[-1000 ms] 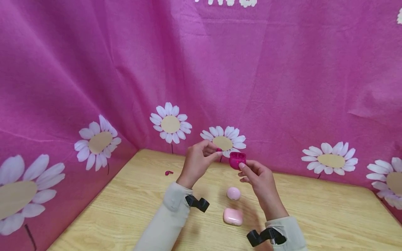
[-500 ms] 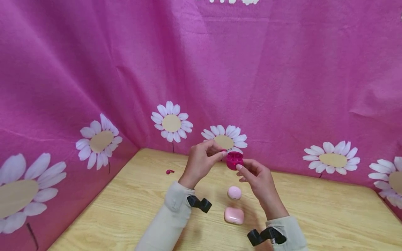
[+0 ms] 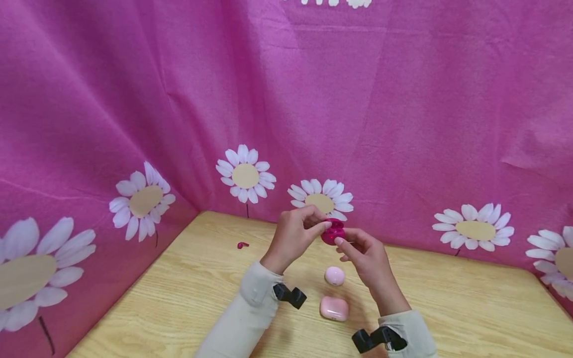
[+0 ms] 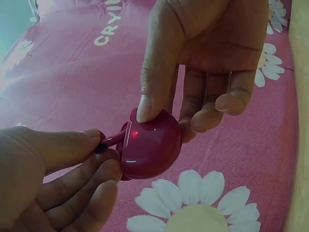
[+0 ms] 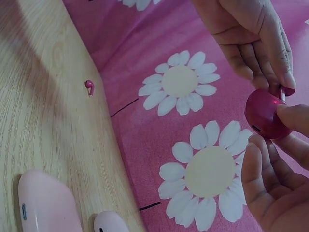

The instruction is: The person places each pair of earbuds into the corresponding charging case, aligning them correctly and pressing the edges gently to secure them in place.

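Note:
My right hand [image 3: 369, 258] grips a glossy magenta earbud charging case [image 4: 154, 145], held above the table with its lid up. A small red light glows on the front of the case. My left hand [image 3: 293, 236] pinches a magenta earbud [image 4: 113, 140] between thumb and fingers. In the left wrist view its stem points into the opening of the case; how deep it sits is hidden. A second magenta earbud [image 3: 242, 245] lies on the table to the left of my left hand.
On the wooden table [image 3: 179, 298] below my hands lie a small rounded pale pink case [image 3: 334, 275] and, closer to me, a larger pink case [image 3: 334, 308]. A magenta cloth [image 3: 403, 124] with daisies hangs behind and along the left side.
My left hand has moved right, bringing the earbud from beside the magenta case to its opening. The case has shifted slightly left and tilted. The things on the table stay put.

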A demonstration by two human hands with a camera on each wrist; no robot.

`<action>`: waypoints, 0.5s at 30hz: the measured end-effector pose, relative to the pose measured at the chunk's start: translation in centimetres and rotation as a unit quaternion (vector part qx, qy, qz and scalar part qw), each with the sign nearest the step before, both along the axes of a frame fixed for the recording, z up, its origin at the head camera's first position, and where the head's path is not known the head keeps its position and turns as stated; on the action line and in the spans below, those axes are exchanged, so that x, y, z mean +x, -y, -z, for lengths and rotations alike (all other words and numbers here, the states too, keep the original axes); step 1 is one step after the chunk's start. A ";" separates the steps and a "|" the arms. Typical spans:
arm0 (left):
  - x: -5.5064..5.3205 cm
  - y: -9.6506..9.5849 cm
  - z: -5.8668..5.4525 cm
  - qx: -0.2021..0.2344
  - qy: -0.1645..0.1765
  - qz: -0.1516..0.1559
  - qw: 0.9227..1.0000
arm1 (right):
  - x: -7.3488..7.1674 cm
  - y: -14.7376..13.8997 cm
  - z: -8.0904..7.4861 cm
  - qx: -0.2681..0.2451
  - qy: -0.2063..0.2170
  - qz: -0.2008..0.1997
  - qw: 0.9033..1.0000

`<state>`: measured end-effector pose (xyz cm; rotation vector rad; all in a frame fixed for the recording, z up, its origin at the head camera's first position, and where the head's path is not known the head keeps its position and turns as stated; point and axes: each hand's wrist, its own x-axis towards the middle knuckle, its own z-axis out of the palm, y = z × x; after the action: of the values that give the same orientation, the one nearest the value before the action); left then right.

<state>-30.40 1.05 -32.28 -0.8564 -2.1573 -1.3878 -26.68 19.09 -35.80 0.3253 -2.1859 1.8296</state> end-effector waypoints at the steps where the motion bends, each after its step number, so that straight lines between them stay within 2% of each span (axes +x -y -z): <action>1: 0.0 0.0 0.0 -0.001 0.001 -0.001 1.000 | 0.0 0.0 0.0 0.001 -0.002 0.000 1.000; 15: 0.2 -0.6 0.2 -0.023 0.023 0.001 0.999 | 0.0 0.2 0.1 0.015 -0.006 0.005 1.000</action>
<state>-30.16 1.61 -32.50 -0.8524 -2.2321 -1.3755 -26.65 18.93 -35.88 0.3295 -2.2036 1.7872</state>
